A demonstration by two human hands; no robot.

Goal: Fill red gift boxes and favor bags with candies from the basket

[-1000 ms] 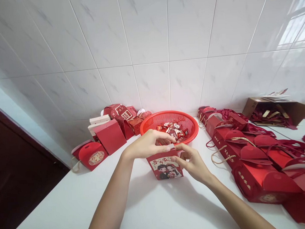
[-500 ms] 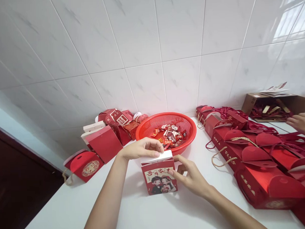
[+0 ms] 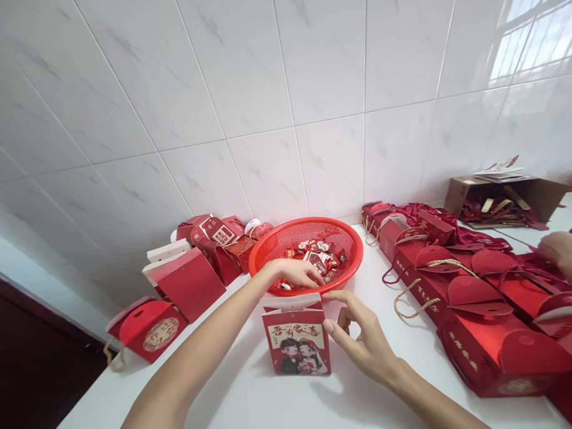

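Observation:
A small red box (image 3: 297,345) with a printed cartoon couple stands upright on the white table, its top flaps up. My right hand (image 3: 360,337) grips the box's upper right edge between thumb and fingers. Beyond the box, my left hand (image 3: 300,273) reaches over the near rim of a red mesh basket (image 3: 352,240), its fingers curved down by the wrapped candies (image 3: 332,260) and slightly apart. I see nothing held in it.
Red boxes (image 3: 189,283) stand at the left. Rows of red boxes with rope handles (image 3: 492,351) fill the right side. An open cardboard box (image 3: 555,199) lies behind them. Another person's hand (image 3: 566,255) is at the right edge. A tiled wall rises behind.
My left hand has moved from the box top over the basket's near rim. The box's white top flap now stands raised. The other person's hand has come lower.

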